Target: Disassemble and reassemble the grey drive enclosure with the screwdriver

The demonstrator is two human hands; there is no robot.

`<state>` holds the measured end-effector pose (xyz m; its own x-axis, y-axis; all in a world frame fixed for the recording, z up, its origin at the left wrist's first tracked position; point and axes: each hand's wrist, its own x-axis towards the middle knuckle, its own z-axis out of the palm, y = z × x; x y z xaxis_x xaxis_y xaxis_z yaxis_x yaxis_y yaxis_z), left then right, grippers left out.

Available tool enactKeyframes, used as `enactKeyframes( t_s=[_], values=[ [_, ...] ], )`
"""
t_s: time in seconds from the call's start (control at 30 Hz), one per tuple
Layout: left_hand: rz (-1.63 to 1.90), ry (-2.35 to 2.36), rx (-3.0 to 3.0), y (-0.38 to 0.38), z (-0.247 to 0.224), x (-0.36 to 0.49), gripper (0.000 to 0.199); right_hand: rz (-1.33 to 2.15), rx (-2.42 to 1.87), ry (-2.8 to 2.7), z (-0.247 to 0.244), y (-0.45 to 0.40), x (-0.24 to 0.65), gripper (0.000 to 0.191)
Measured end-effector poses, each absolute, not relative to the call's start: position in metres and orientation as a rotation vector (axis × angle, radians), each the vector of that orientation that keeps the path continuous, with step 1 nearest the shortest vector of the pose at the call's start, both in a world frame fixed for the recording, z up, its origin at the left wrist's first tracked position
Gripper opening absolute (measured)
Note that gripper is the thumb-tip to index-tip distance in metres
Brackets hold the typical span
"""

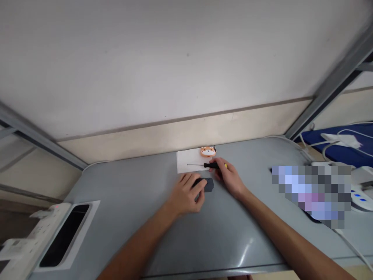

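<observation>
A small dark grey box-like device (209,185) is gripped by my left hand (186,193), its fingers wrapped over the left part and hiding it. Just above and to the right, my right hand (226,175) holds a screwdriver (211,165) with a black and yellow handle. Its thin shaft points left over a white sheet of paper (183,155), the tip apart from the grey device. Behind the screwdriver, on the sheet's far right corner, sits an orange and white animal-face case (208,151).
A phone (65,233) lies on white paper at the left, beside a white power strip (37,233). At the right are a pixelated screen-like object (309,194), white charging gear with cables, and a blue item (349,144). A wall borders the grey table (131,194) at the back.
</observation>
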<state>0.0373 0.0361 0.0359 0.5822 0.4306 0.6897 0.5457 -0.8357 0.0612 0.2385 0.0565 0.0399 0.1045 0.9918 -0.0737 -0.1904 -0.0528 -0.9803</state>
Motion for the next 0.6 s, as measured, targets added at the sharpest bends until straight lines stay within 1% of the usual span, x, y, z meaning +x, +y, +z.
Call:
enactKeyframes(
  t_s=[0.1,0.27,0.47,0.6],
  values=[
    [-1.001,-0.75,-2.577,0.037,0.032,0.042,0.032,1.258,-1.118,-0.753,0.037,0.047,0.251,0.054],
    [-1.092,-0.797,-2.528,0.036,0.032,0.042,0.028,1.267,-1.023,-0.462,0.027,0.032,0.273,0.047],
    [-1.094,-0.808,-2.587,0.028,0.035,0.034,0.036,1.3,-0.95,-0.458,0.024,0.022,0.286,0.04],
    [-1.126,-0.826,-2.611,0.029,0.035,0.033,0.035,1.294,-0.962,-0.46,0.025,0.017,0.29,0.041]
  ],
)
